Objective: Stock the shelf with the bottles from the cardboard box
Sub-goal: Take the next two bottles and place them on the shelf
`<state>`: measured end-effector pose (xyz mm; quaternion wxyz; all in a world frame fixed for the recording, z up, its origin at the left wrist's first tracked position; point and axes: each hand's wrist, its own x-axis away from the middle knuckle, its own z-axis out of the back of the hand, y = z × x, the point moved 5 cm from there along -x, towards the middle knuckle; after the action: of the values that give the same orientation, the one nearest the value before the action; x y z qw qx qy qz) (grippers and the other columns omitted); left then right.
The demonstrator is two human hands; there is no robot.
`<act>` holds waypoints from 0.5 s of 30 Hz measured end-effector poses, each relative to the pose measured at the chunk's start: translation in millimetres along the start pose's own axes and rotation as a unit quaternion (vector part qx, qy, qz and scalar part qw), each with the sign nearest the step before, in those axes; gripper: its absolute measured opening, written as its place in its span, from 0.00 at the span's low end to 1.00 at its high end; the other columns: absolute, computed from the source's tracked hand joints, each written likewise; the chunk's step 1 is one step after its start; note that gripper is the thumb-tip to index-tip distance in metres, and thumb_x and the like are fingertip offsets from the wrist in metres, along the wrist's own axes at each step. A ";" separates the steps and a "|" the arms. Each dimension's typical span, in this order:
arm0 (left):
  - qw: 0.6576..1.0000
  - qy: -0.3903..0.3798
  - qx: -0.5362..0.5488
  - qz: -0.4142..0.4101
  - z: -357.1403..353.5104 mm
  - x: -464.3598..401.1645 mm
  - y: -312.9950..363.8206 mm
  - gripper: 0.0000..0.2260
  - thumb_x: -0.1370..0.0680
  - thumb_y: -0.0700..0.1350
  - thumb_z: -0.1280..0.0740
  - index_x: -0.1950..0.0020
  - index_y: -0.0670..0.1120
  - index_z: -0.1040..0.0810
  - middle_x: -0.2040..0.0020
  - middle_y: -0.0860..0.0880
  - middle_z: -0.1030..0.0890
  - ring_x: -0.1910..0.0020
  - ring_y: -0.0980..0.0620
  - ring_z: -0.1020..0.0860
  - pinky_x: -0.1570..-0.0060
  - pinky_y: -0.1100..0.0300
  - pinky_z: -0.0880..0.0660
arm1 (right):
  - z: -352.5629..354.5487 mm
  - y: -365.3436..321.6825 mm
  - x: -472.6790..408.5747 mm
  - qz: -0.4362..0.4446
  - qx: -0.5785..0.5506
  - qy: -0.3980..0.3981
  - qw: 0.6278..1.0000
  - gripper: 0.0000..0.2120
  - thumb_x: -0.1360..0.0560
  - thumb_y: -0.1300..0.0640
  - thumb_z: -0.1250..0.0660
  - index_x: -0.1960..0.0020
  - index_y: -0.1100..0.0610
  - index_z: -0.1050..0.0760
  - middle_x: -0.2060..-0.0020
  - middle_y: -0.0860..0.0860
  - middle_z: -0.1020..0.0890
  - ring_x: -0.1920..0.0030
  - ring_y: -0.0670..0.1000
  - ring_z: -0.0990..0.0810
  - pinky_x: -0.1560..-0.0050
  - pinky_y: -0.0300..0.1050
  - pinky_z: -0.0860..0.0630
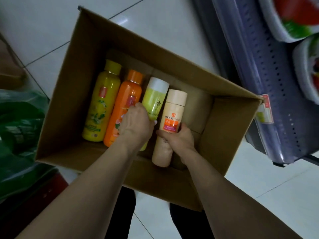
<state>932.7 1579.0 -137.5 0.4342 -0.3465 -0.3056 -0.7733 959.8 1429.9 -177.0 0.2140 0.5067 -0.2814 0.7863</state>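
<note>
An open cardboard box (82, 54) stands on the floor below me. Inside lie a yellow bottle (101, 102), an orange bottle (126, 99) and a pale green bottle with a white cap (154, 97), side by side. My left hand (136, 123) lies over the orange and green bottles, fingers curled around the green one. My right hand (179, 138) grips the lower half of a peach bottle (173, 109), which is tilted up out of the row. The shelf (269, 80) is a grey perforated rack at the right.
White tiled floor (172, 28) surrounds the box. Packaged goods with red and green print (293, 18) sit on the rack, and a price tag (265, 109) hangs at its edge. A green plastic bag (19, 128) and a dark red object (51, 188) lie to the left.
</note>
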 end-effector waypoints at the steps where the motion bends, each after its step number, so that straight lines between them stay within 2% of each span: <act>1: 1.000 -0.006 0.001 0.004 -1.0 -2.5 3.8 0.24 0.26 0.50 0.28 0.36 0.39 0.30 0.38 0.39 0.24 0.40 0.40 0.23 0.46 0.51 0.26 | 7.4 1.5 -0.1 -0.003 0.007 -0.004 1.000 0.34 0.39 0.52 0.21 0.36 0.53 0.31 0.44 0.52 0.20 0.45 0.53 0.21 0.43 0.54 0.23; 5: 0.999 -0.042 -0.021 0.001 -8.7 -12.6 13.4 0.28 0.30 0.50 0.25 0.36 0.39 0.29 0.38 0.39 0.24 0.40 0.40 0.23 0.43 0.51 0.26 | 31.8 8.4 -3.7 -0.021 0.005 -0.048 0.999 0.35 0.37 0.55 0.22 0.34 0.54 0.33 0.42 0.52 0.22 0.46 0.52 0.22 0.46 0.48 0.24; 11: 0.998 -0.066 -0.001 0.003 -18.4 -25.8 13.5 0.29 0.33 0.52 0.23 0.40 0.38 0.26 0.41 0.39 0.22 0.43 0.41 0.22 0.48 0.52 0.25 | 47.3 19.1 -10.2 -0.035 -0.036 -0.068 0.996 0.34 0.37 0.58 0.22 0.34 0.55 0.32 0.43 0.53 0.21 0.46 0.52 0.21 0.51 0.43 0.25; 15: 0.997 -0.072 0.022 -0.009 -0.3 -17.4 2.6 0.29 0.34 0.53 0.22 0.41 0.39 0.25 0.45 0.40 0.20 0.47 0.41 0.22 0.54 0.55 0.27 | 52.4 17.7 7.3 -0.036 -0.056 -0.088 0.994 0.32 0.37 0.58 0.22 0.36 0.54 0.30 0.45 0.52 0.20 0.47 0.52 0.20 0.46 0.49 0.22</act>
<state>941.5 1585.6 -151.2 0.4115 -0.3883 -0.3563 -0.7436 981.3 1382.5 -157.1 0.2449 0.5708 -0.3240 0.7136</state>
